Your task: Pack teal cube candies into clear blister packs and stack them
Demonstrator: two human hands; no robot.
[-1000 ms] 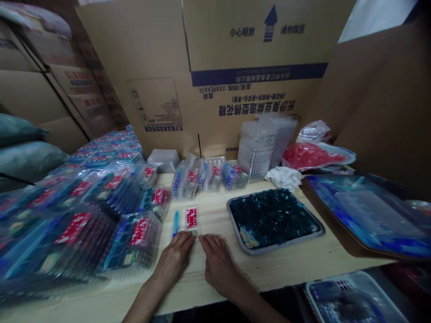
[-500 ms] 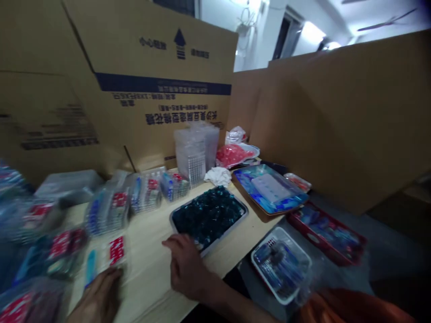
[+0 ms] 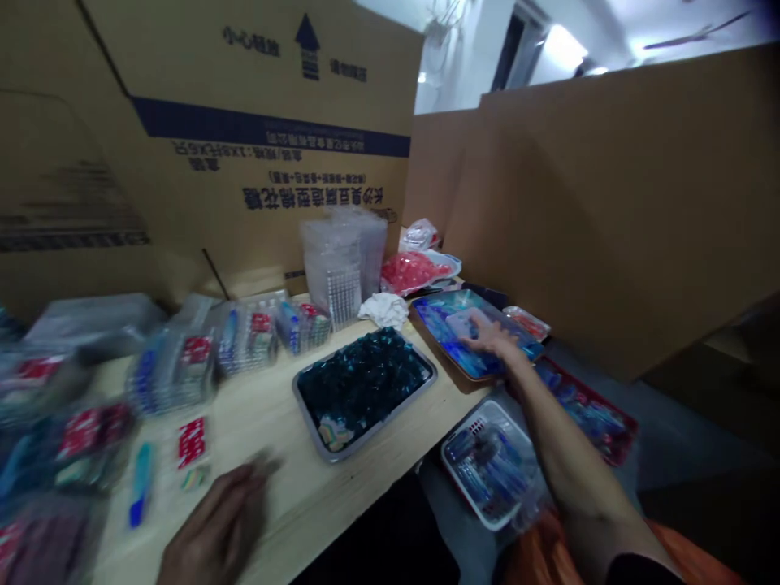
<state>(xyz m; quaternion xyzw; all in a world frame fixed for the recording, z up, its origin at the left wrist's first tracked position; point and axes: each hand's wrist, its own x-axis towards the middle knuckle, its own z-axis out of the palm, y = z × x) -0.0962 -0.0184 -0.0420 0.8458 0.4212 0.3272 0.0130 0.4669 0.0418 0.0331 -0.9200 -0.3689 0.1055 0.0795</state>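
My right hand (image 3: 492, 340) reaches out over a shallow box of blue film (image 3: 435, 313), its fingers spread above a pale flat rectangular piece (image 3: 461, 322). Whether the fingertips touch that piece I cannot tell. My left hand (image 3: 213, 524) hovers at the front of the wooden table, its fingertips smeared by motion. Left of it lies a clear pack holding a blue pen-like item (image 3: 140, 485), a red-and-white packet (image 3: 192, 442) and a small pastel-striped piece (image 3: 195, 478). Between the hands sits a grey-rimmed tray (image 3: 332, 457) filled with dark teal shiny pieces (image 3: 366, 378) and a few pastel-striped pieces.
Several filled clear packs (image 3: 171, 370) line the left and back. Stacked clear trays (image 3: 344, 268) stand by a white crumpled cloth (image 3: 383, 310). A white basket (image 3: 487, 463) and a red crate (image 3: 621, 439) sit lower right. Cardboard walls (image 3: 578, 219) enclose the table.
My right hand has gone from the teal tray's near edge to the blue-film box at the right. My left hand has come off the clear pack and shifted right.
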